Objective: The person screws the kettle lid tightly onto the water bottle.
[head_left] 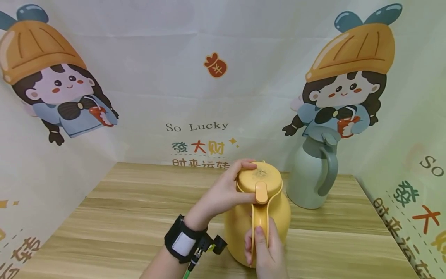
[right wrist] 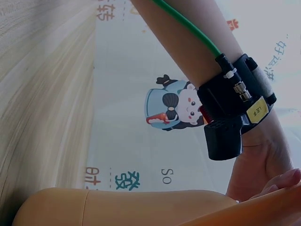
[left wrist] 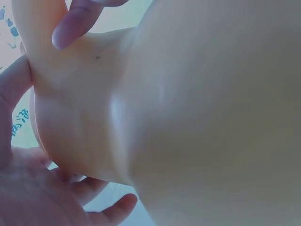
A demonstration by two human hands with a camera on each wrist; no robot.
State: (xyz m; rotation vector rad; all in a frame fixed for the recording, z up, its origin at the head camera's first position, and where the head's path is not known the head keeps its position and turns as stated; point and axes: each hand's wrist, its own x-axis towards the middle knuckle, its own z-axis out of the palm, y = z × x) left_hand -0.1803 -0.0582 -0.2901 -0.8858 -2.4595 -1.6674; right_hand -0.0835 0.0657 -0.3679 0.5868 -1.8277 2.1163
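Observation:
A yellow thermos jug (head_left: 240, 232) stands on the wooden table. My left hand (head_left: 231, 192) spans its round lid (head_left: 259, 176), fingers over the far left rim and thumb by the small lever (head_left: 261, 192). The handle (head_left: 260, 217) faces me, and my right hand (head_left: 269, 252) grips its lower part with the thumb on top. In the left wrist view, the jug's body (left wrist: 197, 117) fills most of the picture, with the left hand (left wrist: 42, 188) around its neck. The right wrist view has the jug's side (right wrist: 131, 207) along the bottom; the right fingers are mostly hidden there.
A pale green thermos jug (head_left: 308, 178) with a grey-green handle stands close behind, to the right. Printed cloth walls (head_left: 156, 77) enclose the table (head_left: 139, 217) at the back and both sides. A strap with a small camera (head_left: 184, 240) and green cable sits on the left wrist.

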